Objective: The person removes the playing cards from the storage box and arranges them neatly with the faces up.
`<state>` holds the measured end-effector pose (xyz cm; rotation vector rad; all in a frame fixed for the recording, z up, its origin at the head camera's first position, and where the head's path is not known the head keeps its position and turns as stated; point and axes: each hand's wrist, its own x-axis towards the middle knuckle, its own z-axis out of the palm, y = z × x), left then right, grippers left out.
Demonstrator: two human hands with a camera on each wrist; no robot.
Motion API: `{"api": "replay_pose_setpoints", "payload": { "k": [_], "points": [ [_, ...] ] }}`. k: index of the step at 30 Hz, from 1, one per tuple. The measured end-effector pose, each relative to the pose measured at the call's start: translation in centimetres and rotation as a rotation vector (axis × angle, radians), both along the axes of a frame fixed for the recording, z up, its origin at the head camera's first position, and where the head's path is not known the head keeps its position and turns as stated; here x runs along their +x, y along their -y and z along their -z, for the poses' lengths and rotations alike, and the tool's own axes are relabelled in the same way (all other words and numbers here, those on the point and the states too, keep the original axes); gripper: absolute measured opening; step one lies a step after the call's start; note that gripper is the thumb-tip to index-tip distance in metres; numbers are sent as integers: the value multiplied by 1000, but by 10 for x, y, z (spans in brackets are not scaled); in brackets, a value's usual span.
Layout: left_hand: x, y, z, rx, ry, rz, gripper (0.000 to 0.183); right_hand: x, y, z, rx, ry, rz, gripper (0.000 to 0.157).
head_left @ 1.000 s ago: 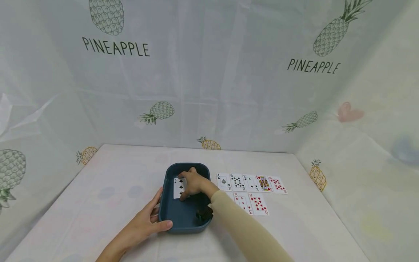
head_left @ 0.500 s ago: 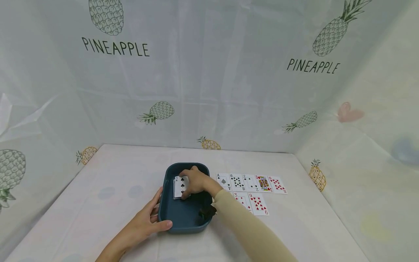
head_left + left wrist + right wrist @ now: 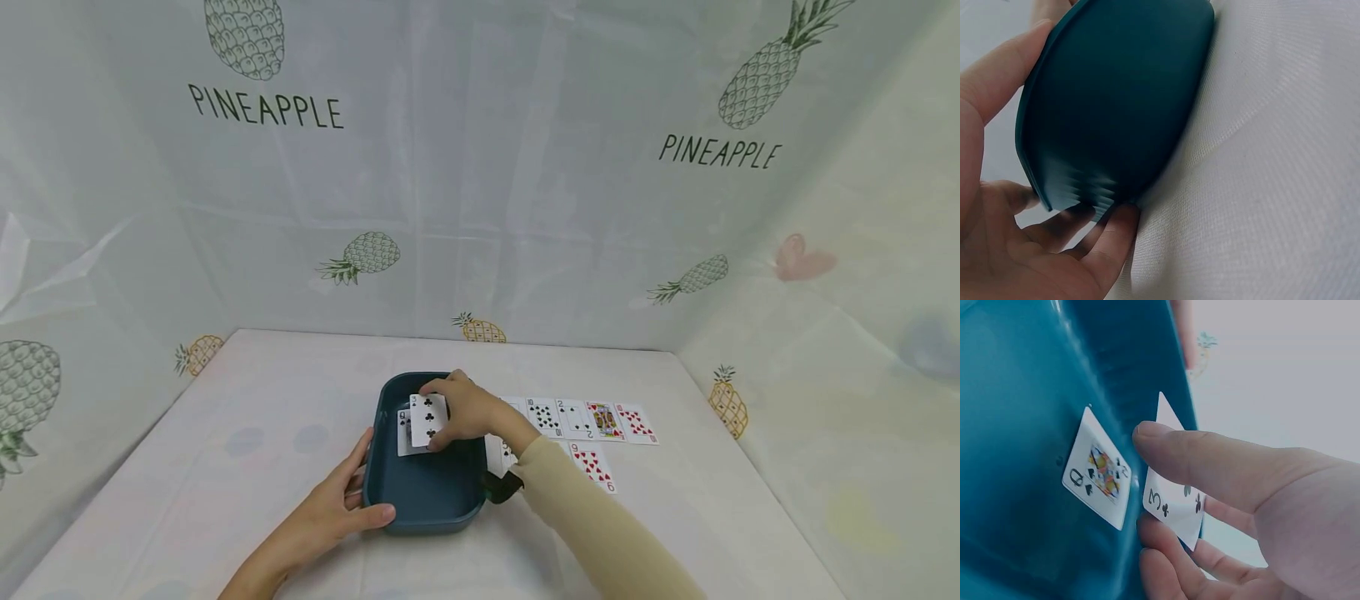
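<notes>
Between thumb and fingers, my right hand (image 3: pixel 472 408) pinches a three of clubs playing card (image 3: pixel 427 420), lifted inside the blue tray (image 3: pixel 420 496). Below it, partly covered in the head view, a queen of spades card (image 3: pixel 1100 469) lies on the tray floor, as the right wrist view shows. My left hand (image 3: pixel 337 500) grips the tray's left side. Its thumb is at the near left corner of the rim, and the other fingers lie along the outer wall (image 3: pixel 1116 94).
Right of the tray, playing cards lie face up in two rows: a ten (image 3: pixel 543 418), a two (image 3: pixel 574 418), a king (image 3: pixel 605 421) and others behind; a nine of hearts (image 3: pixel 592 467) in front. My right sleeve (image 3: pixel 600 517) hides some. Pineapple-print sheeting (image 3: pixel 480 167) encloses the table.
My right hand has raised the three of clubs off the queen and moved it right, so the queen's left edge now shows. The left hand and tray stay put.
</notes>
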<state>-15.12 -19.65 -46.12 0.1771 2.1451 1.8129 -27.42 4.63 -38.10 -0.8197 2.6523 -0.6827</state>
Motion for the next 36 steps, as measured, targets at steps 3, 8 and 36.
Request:
{"api": "replay_pose_setpoints", "payload": {
  "k": [3,8,36],
  "points": [
    [1,0,0,3,-4,-3,110,4,-7,-5,-13,-6,-5,83],
    [1,0,1,-23,-15,-27,111,7,-21,-10,-29,-10,0,85],
    [1,0,5,2,-13,-17,112,7,-173,7,-48,-15,89,84]
  ]
}}
